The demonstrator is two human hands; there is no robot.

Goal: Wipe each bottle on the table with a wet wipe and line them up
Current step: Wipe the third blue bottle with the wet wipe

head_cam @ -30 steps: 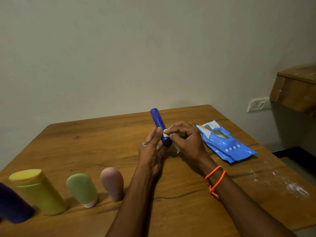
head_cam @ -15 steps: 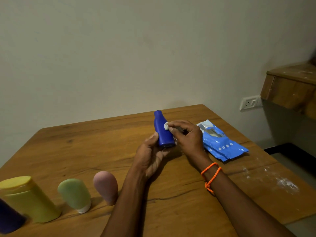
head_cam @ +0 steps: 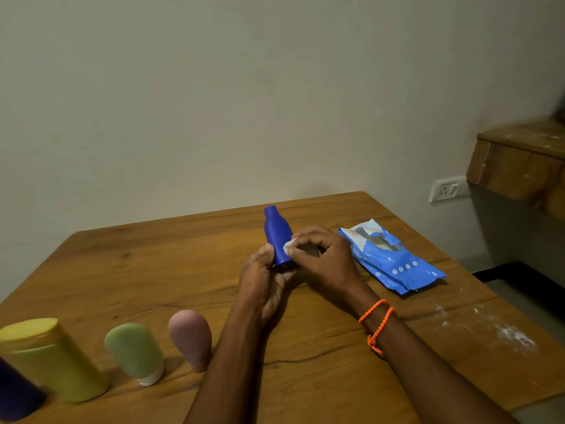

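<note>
My left hand [head_cam: 260, 280] grips the base of a small blue bottle [head_cam: 276, 234], holding it nearly upright above the middle of the wooden table [head_cam: 122, 270]. My right hand [head_cam: 324, 258] pinches a wadded white wet wipe [head_cam: 289, 246] against the bottle's right side. Along the near left edge stand a dark purple bottle [head_cam: 15, 393], a yellow bottle [head_cam: 52, 359], a green bottle [head_cam: 134, 351] and a pink bottle [head_cam: 191, 338] in a row.
A blue pack of wet wipes [head_cam: 388, 261], flap open, lies right of my hands. White powdery marks [head_cam: 510, 335] spot the table's right side. A wooden shelf [head_cam: 519, 166] and a wall socket [head_cam: 448, 188] are beyond the right edge.
The blue bottle has swung from tilted to nearly upright. The wipe in my right hand has slid from its lower end up along its side and back down a little.
</note>
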